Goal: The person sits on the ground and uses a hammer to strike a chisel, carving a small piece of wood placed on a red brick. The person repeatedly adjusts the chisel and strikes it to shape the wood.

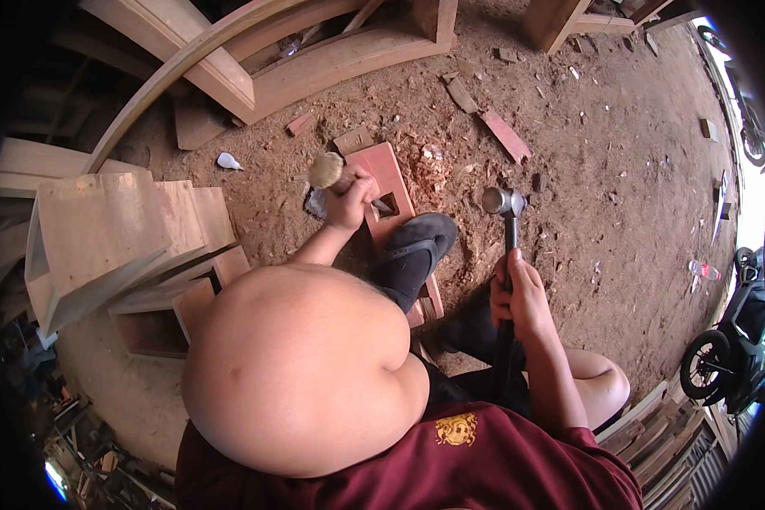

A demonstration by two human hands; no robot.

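Observation:
My left hand [351, 201] is closed round the handle of a wood chisel [325, 171], whose pale, battered butt sticks out above the fist. Its blade points toward a square mortise [386, 205] cut in a reddish wooden board [380, 167]; whether the tip touches the wood I cannot tell. In my right hand [523, 297] is a hammer [504, 201], gripped by its dark handle with the metal head raised, apart from the chisel. My foot in a black sandal [425, 242] presses on the board, and a bent knee [306, 365] fills the lower left.
Wood shavings [432, 170] lie beside the board on the dirt floor. Wooden frames [340, 68] stand at the far side and stacked boxy pieces [102, 238] at the left. Offcuts [506, 136], a white bottle [229, 161] and a motorbike [727, 348] are also around.

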